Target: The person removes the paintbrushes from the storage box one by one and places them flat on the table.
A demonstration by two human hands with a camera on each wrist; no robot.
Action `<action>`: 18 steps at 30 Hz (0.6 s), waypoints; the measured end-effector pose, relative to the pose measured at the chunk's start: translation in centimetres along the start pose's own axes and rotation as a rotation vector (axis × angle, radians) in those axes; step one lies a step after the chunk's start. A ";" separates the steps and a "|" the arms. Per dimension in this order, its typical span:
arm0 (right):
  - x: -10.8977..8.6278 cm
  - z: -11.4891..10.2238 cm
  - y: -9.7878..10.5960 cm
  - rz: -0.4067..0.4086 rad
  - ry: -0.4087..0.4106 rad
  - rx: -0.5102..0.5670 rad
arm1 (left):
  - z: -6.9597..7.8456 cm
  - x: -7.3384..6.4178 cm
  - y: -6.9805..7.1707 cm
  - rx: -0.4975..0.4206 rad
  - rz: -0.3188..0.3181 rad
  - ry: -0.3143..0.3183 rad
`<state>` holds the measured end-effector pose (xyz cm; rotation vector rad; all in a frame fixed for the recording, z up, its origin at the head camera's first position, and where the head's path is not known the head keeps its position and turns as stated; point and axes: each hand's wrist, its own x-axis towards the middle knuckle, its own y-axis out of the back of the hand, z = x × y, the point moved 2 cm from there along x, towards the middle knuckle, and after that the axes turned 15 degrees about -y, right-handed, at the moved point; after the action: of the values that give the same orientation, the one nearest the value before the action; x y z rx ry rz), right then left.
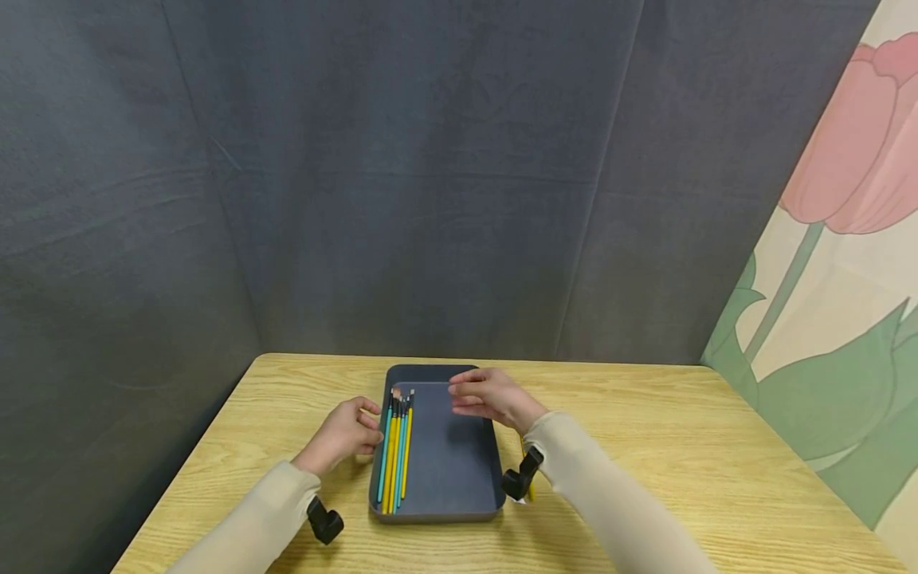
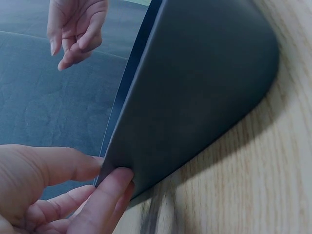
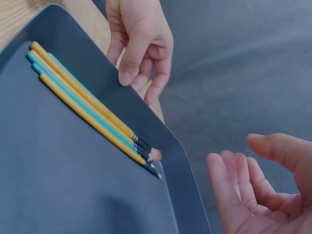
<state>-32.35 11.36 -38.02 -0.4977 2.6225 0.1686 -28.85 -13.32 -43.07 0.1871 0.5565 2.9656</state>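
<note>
A dark grey tray (image 1: 448, 470) lies lengthwise on the table, with several yellow and turquoise paintbrushes (image 1: 397, 454) gathered along its left side, bristles toward the far end. My left hand (image 1: 344, 430) pinches the tray's left wall between thumb and fingers, as the left wrist view shows on the wall's outer face (image 2: 195, 87). Over the tray's far right part hovers my right hand (image 1: 495, 395), its fingers relaxed and apart from the thumb. In the right wrist view that hand (image 3: 263, 190) holds nothing, and the brushes (image 3: 87, 102) lie side by side.
Partly hidden under the right wrist, a thin yellow item (image 1: 531, 490) lies just right of the tray. The wooden table (image 1: 681, 462) extends to both sides. A dark curtain (image 1: 430, 199) hangs behind it, and a tulip-patterned cloth (image 1: 832, 319) is at the right.
</note>
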 end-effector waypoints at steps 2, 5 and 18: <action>0.3 -0.1 -0.6 0.004 -0.004 -0.002 | -0.1 0.1 0.0 0.005 0.000 -0.003; 0.6 -0.3 -1.3 0.002 -0.006 0.001 | -0.1 0.1 0.0 0.005 0.003 0.000; 2.9 0.3 -3.3 0.056 -0.067 -0.051 | -0.2 0.1 0.0 -0.002 0.003 0.005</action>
<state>-33.39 7.40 -39.75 -0.4284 2.5736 0.2668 -28.97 -13.41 -43.26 0.1812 0.5549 2.9703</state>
